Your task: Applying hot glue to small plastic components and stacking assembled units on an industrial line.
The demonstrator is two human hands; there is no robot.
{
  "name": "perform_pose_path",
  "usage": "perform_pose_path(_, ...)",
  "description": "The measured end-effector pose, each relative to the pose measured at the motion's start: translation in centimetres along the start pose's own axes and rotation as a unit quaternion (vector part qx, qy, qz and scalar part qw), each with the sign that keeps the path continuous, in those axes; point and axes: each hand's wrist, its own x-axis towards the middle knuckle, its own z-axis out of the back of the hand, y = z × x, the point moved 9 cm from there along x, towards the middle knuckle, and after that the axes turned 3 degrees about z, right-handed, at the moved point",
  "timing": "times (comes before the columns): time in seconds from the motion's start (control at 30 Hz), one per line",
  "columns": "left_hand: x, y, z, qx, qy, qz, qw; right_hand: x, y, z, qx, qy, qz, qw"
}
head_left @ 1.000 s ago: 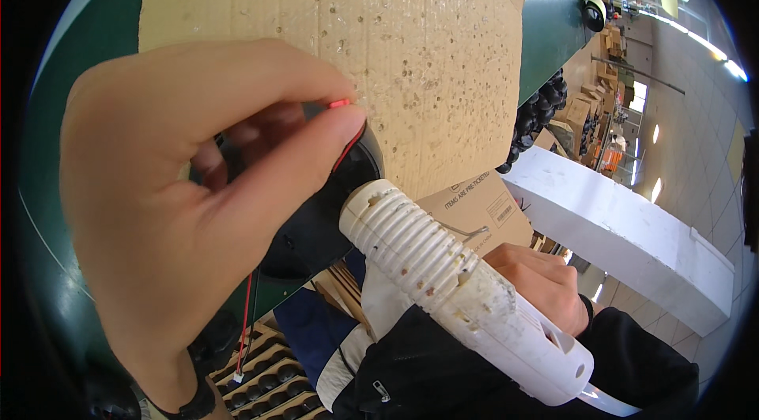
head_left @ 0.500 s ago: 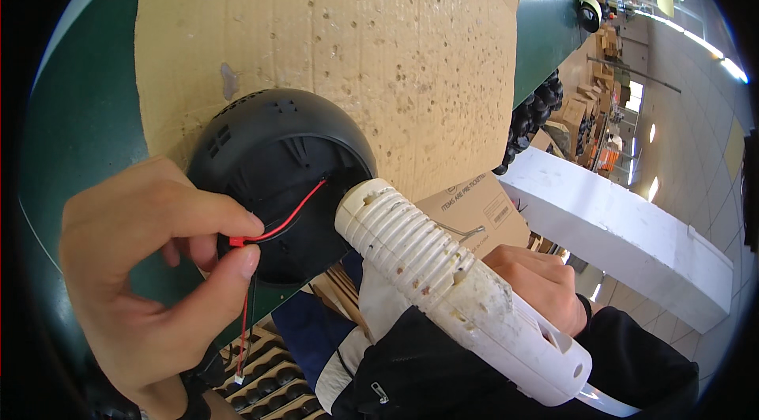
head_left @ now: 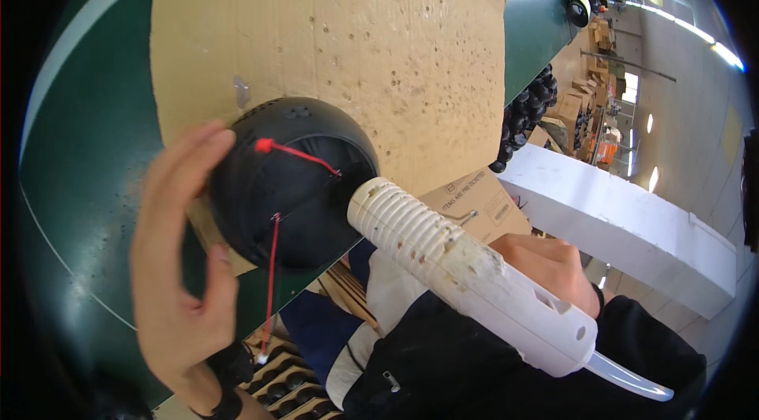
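Note:
A black dome-shaped plastic housing (head_left: 308, 214) lies with its hollow side toward me at the near edge of a cardboard sheet. One short red wire with a red connector (head_left: 265, 145) rests over its rim. Another red wire (head_left: 274, 270) hangs down past the edge, ending in a small white plug (head_left: 262, 358). My left hand (head_left: 178, 246) curves around the housing's left side, fingers apart; whether the fingertips touch it I cannot tell. In my right hand (head_left: 549, 270) is a white hot glue gun (head_left: 466, 274), its ribbed front close to the housing and a clear glue stick (head_left: 628, 379) at its back.
The pitted cardboard sheet (head_left: 379, 48) covers part of a green table (head_left: 87, 183). A white beam (head_left: 617, 222) runs at the right, near a cardboard box (head_left: 482, 202) and piled black round parts (head_left: 528, 115). Below the table edge, more black parts sit in a divided tray (head_left: 288, 388).
My left hand has let go of the red connector, opened and moved to the housing's side. The connector now rests on the rim. The glue gun has shifted slightly right.

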Motion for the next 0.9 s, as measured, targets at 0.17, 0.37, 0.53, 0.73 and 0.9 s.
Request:
perform_pose_path(0.17,0.0,-2.8,-2.3,0.013,0.024,0.034,0.999,-0.4,3.0,3.4,-0.067,0.032,-0.011,0.997)
perform_pose_path(0.37,-3.1,-1.3,-2.9,0.046,-0.082,0.068,0.993,-2.6,0.9,3.3,0.187,-0.032,-0.163,0.968)
perform_pose_path(0.53,-4.3,-2.0,-2.9,0.073,-0.161,0.05,0.983,-4.7,-4.3,5.8,0.183,-0.172,-0.164,0.954)
perform_pose_path(0.73,-7.3,-2.4,-3.7,0.089,-0.175,0.148,0.969,-0.4,-12.2,8.3,-0.162,-0.325,-0.046,0.931)
perform_pose_path(0.9,-15.9,-3.4,-1.1,0.066,-0.244,0.228,0.94,6.8,-13.6,6.3,-0.126,-0.373,0.064,0.917)
